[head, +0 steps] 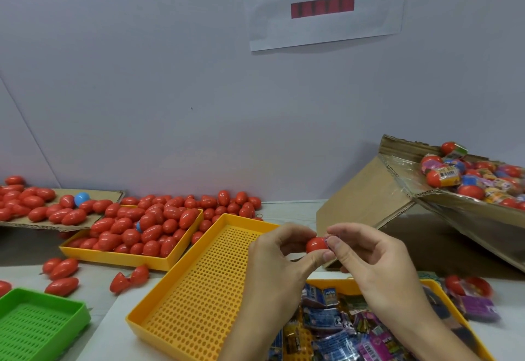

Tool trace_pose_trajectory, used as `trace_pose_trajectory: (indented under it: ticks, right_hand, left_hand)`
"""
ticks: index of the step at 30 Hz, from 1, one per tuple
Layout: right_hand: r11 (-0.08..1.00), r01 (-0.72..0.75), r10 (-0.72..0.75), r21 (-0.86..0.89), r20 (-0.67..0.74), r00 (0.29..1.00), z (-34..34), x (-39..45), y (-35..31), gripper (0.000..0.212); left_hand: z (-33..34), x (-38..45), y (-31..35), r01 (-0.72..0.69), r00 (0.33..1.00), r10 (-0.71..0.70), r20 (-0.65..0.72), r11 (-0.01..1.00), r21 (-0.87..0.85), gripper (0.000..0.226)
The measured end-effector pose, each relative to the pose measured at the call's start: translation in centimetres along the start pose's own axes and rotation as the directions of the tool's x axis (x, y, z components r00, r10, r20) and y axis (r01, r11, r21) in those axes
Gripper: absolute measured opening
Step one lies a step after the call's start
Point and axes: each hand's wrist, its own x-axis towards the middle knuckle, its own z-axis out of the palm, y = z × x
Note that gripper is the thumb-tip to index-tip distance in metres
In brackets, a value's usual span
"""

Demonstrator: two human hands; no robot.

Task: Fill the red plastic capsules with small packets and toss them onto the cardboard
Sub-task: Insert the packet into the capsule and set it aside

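My left hand (pixel 279 255) pinches a red capsule half (pixel 316 245) between thumb and fingers, just above the table. My right hand (pixel 366 258) holds a small purple packet (pixel 329 239) against the open side of that half, with its fingers curled round it. Many closed red capsules (pixel 136 230) fill a yellow tray (pixel 122 254) at the left. More red capsules (pixel 37 204) lie on a flat cardboard sheet (pixel 110 194) at the far left. Below my hands, a yellow tray (pixel 338 285) holds several loose packets (pixel 326 321).
An empty perforated yellow tray (pixel 199 289) lies in the middle. A green tray (pixel 37 323) sits at the bottom left. A tilted cardboard box (pixel 369 198) at the right holds capsules with packets. Loose capsules (pixel 61 268) lie on the table. A white wall stands behind.
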Motion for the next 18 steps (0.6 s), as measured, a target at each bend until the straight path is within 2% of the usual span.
trace_pose_trajectory:
  ticks: [3,8,13,18]
  right_hand:
    - [0.998,0.001,0.001,0.063,-0.043,0.999,0.0,0.03,0.0,0.044]
    - [0.998,0.055,-0.055,0.007,-0.044,0.998,0.04,-0.13,-0.17,0.027]
    - [0.993,0.115,-0.113,0.023,-0.072,0.991,0.17,-0.16,-0.34,0.018]
    - [0.994,0.111,-0.112,-0.011,-0.063,0.992,0.25,-0.2,-0.43,0.021]
  left_hand:
    - [0.1,0.06,0.01,0.026,1.0,-0.027,-0.014,0.998,-0.064,0.031]
    - [0.1,0.19,0.13,0.055,0.998,-0.058,-0.015,0.986,-0.16,0.032]
    - [0.08,0.09,0.27,0.059,0.998,-0.061,-0.007,0.984,-0.169,0.033]
    - [0.07,0.07,0.32,0.06,0.998,-0.063,-0.006,0.982,-0.178,0.032]
